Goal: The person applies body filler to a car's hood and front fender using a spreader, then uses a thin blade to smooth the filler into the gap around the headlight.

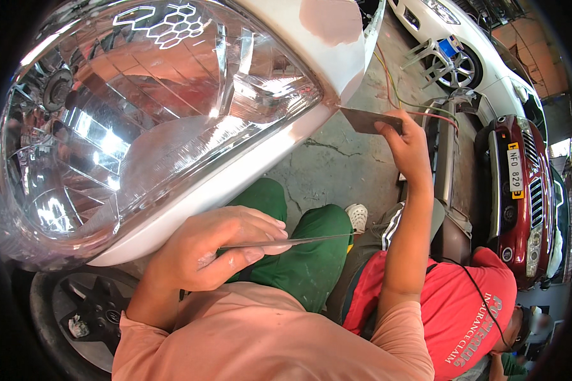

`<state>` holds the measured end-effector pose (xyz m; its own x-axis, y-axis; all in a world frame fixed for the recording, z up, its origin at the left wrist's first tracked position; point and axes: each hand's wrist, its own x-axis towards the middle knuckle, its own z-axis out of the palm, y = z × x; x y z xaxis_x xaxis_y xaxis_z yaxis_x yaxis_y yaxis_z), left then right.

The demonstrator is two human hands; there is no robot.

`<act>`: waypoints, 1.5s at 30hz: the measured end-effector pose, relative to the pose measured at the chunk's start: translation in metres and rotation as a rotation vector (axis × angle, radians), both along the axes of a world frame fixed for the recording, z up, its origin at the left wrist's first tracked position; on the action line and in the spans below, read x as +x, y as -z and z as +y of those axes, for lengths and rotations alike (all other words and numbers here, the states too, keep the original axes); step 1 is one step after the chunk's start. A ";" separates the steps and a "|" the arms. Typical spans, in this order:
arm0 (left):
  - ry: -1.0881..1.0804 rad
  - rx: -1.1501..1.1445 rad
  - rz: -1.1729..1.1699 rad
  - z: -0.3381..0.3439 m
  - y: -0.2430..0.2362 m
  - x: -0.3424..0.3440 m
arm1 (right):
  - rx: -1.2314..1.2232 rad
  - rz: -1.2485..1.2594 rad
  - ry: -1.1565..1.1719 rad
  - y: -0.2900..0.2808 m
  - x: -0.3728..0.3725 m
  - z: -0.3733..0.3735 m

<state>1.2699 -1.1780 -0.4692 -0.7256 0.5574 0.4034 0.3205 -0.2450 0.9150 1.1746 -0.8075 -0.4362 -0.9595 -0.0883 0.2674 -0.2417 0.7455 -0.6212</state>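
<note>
A large clear headlight (159, 146) fills the upper left, bordered by a white painted body panel (235, 181). A dull pinkish-brown patch (332, 20) marks the panel above it. My right hand (403, 143) is stretched forward, fingers pinched on a dark rectangular filler spreader (359, 121). One corner of that spreader meets, or nearly meets, the panel edge by the headlight's pointed corner. Closer to my body, my left hand (219, 244) grips a second thin spreader (311, 240), seen almost edge-on, between thumb and fingers. Its blade points right, above my green trousers.
Close on my right crouches a co-worker in a red shirt (438, 298). A wheel (95, 317) lies at lower left. Thin hoses (388, 79) cross the concrete floor. Farther off are a white plastic stool (422, 51), a white car (489, 44) and a dark red vehicle (518, 235).
</note>
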 end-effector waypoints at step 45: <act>0.011 0.014 0.010 0.009 0.003 -0.005 | 0.015 0.212 -0.054 0.004 0.019 -0.027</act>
<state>1.2653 -1.1686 -0.4725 -0.7155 0.5592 0.4187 0.3269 -0.2616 0.9081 1.1935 -0.8340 -0.4405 -0.8758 -0.1440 0.4606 -0.4057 0.7364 -0.5413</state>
